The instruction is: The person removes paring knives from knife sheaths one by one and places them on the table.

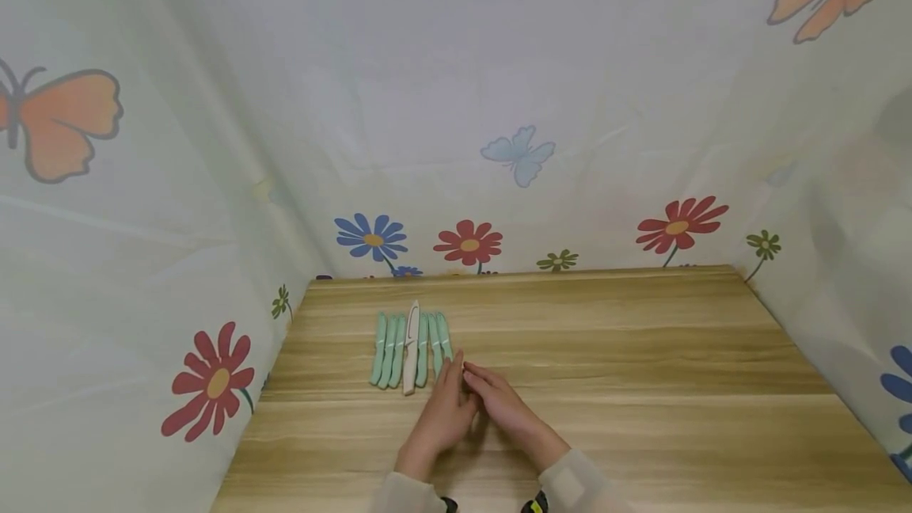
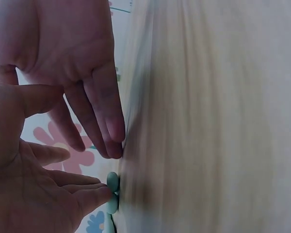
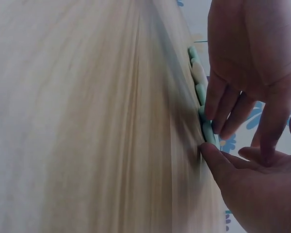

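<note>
- Seven knives lie side by side on the left half of the wood-grain tabletop, lengthwise from near to far.
- Six are mint green: three green knives on the left and three green knives on the right.
- Between them lies the pale knife, its handle toward the near side and its blade pointing far; it reaches slightly beyond the others at both ends.
- The left hand is at the right end of the row, its fingers extended and close together, grasping nothing; their tips touch the green knives there.
- The right hand slants in from the right, fingers extended and nearly together, also grasping nothing. Its tips are just beside the left hand's; whether they touch a knife, I cannot tell.
- Pale sleeves cover both forearms.
- Behind the far edge hangs a whitish backdrop printed with flowers and butterflies.
</note>
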`<state>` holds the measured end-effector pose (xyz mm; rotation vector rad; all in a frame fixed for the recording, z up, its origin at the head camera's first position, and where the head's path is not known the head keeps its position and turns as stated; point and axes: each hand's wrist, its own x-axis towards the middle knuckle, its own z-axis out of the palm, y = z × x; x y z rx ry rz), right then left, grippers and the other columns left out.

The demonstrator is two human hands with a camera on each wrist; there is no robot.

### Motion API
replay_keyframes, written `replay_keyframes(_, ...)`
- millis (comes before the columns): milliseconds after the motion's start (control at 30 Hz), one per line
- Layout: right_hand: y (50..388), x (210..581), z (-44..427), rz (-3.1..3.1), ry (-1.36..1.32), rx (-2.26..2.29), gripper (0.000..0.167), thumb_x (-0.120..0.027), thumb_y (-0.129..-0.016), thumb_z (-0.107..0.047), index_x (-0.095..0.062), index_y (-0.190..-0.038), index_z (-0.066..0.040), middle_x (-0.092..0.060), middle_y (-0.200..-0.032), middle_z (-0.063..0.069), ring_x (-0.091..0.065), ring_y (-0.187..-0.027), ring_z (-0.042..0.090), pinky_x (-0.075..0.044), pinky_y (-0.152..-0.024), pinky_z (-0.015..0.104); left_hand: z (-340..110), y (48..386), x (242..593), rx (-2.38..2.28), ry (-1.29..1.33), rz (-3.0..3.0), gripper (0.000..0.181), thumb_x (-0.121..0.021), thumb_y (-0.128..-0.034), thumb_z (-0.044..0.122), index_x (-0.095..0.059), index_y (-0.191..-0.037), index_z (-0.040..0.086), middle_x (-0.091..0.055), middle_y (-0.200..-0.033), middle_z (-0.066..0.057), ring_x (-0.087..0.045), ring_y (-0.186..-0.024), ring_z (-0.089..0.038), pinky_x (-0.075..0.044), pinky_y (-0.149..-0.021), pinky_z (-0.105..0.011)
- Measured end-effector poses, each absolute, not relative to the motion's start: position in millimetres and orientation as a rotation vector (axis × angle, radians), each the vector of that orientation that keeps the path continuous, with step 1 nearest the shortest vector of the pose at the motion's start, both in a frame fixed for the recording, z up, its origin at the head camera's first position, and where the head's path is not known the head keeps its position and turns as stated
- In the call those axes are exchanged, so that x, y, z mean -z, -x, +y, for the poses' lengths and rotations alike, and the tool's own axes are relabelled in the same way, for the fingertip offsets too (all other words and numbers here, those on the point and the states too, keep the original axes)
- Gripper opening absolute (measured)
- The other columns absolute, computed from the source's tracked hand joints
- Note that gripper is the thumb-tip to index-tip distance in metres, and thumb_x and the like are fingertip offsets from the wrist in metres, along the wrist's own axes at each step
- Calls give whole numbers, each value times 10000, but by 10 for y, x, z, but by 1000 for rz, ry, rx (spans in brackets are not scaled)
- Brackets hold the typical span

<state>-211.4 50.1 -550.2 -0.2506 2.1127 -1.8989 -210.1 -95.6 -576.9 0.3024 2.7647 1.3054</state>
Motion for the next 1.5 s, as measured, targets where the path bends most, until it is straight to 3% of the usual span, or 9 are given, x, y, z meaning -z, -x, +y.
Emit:
replay_keyframes(400, 2160, 5540, 485, 2034, 233, 1955, 544, -437, -1110, -252, -411, -1510, 116, -419, -1583, 276, -331, -1516, 437, -229, -1263, 583, -891, 2126, 5776, -1401, -293, 2742, 740, -595, -990, 152, -245, -1634, 50, -278, -1658, -286, -276, -1545, -444, -275, -1234, -628)
replay_keyframes(700, 2153, 5569, 472, 2052, 266, 1964, 530, -428, -1106, -195, -396, -1480, 179, -458, -1521, 343, -457, -1425, 462, -418, -1165, 546, -816, 2174, 5725, -1491, -122, 2886, 608, -597, -959, 73, -410, -1526, -45, -487, -1527, -282, -440, -1446, -440, -384, -1184, -579)
replay_keyframes(1100, 2168, 5558, 470, 2145, 252, 1920, 478, -443, -1097, -174, -474, -1452, 146, -502, -1505, 310, -420, -1461, 447, -325, -1215, 585, -714, 2160, 5675, -1421, -46, 2996, 559, -605, -911, 17, -492, -1455, -47, -561, -1436, -299, -521, -1349, -484, -438, -1103, -621)
replay_keyframes(1267, 2155, 5559, 489, 2120, 237, 1945, 488, -450, -1097, -188, -474, -1451, 147, -533, -1476, 314, -527, -1376, 422, -452, -1142, 514, -704, 2181, 5669, -1442, 15, 3022, 535, -637, -924, 7, -513, -1443, -39, -582, -1409, -296, -541, -1328, -476, -448, -1089, -620)
replay_keyframes(1400, 2127, 5548, 506, 2049, 221, 1992, 504, -449, -1093, -177, -444, -1449, 180, -570, -1415, 342, -625, -1253, 355, -551, -1029, 437, -713, 2235, 5696, -1483, 113, 3063, 511, -680, -908, -13, -560, -1405, -22, -650, -1303, -255, -633, -1177, -404, -508, -1005, -578)
replay_keyframes(1500, 2106, 5539, 515, 2015, 219, 2014, 512, -446, -1096, -181, -437, -1437, 201, -584, -1390, 351, -649, -1219, 348, -560, -1018, 464, -727, 2272, 5723, -1504, 187, 3077, 478, -692, -896, -27, -601, -1364, 1, -684, -1237, -222, -671, -1025, -318, -546, -915, -519)
